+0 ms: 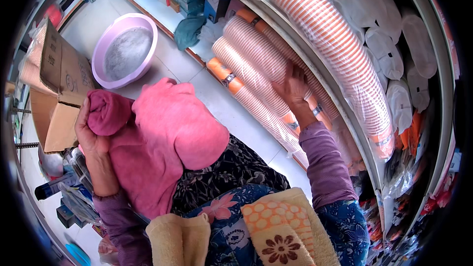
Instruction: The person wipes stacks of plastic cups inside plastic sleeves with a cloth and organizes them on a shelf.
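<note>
My left hand (92,133) is closed around one end of a rolled dark pink cloth (109,112). A lighter pink cloth (181,125) lies over my lap beside it. To the right, my right hand (295,85) rests with spread fingers on plastic-wrapped stacks of striped paper cups (255,50) on the low shelf; its fingertips are partly hard to make out. A cream towel (179,240) and a patterned towel with a brown flower (282,229) hang over my front.
A lilac basin (153,50) of sudsy water stands on the tiled floor. An open cardboard box (66,66) holding cup stacks is at the left. The upper shelf's metal edge (317,59) runs beside my right arm, carrying a long cup stack (332,51).
</note>
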`<state>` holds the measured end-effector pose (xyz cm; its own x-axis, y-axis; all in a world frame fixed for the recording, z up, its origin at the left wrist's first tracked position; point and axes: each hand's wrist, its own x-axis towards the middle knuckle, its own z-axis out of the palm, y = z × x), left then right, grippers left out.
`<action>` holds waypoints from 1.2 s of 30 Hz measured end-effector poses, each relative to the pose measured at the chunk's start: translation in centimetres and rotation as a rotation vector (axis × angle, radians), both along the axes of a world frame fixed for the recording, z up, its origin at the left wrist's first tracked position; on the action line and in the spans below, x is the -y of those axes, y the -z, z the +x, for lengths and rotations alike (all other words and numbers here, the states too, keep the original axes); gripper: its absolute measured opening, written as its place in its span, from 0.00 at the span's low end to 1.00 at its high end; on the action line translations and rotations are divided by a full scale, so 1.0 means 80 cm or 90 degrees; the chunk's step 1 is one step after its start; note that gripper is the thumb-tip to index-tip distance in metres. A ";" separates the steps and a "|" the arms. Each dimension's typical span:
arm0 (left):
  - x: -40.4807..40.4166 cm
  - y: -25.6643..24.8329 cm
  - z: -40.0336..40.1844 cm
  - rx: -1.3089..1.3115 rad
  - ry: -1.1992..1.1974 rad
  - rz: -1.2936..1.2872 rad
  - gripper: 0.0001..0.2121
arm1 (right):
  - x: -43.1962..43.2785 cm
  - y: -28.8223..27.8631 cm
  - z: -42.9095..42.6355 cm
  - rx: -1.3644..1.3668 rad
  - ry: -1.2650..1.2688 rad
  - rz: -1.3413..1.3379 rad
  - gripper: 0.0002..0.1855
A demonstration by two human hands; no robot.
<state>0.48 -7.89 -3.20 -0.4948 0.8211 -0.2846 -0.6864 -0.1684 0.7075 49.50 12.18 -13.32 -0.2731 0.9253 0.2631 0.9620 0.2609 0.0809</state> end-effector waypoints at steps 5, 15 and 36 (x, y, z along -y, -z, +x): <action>0.002 0.002 -0.004 -0.003 -0.007 -0.014 0.13 | 0.009 -0.009 0.007 -0.016 -0.054 0.058 0.51; 0.011 0.017 -0.033 0.034 0.016 0.009 0.15 | 0.069 0.016 0.042 0.001 -0.092 0.055 0.47; 0.018 0.021 -0.043 0.072 0.018 0.025 0.16 | 0.168 0.034 0.142 -0.135 0.101 0.109 0.35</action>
<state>-2.98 -9.31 -4.85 -0.4372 0.8462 -0.3047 -0.7667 -0.1736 0.6181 60.89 -1.24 -16.06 -0.0513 0.8893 0.4544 0.9897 0.1061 -0.0959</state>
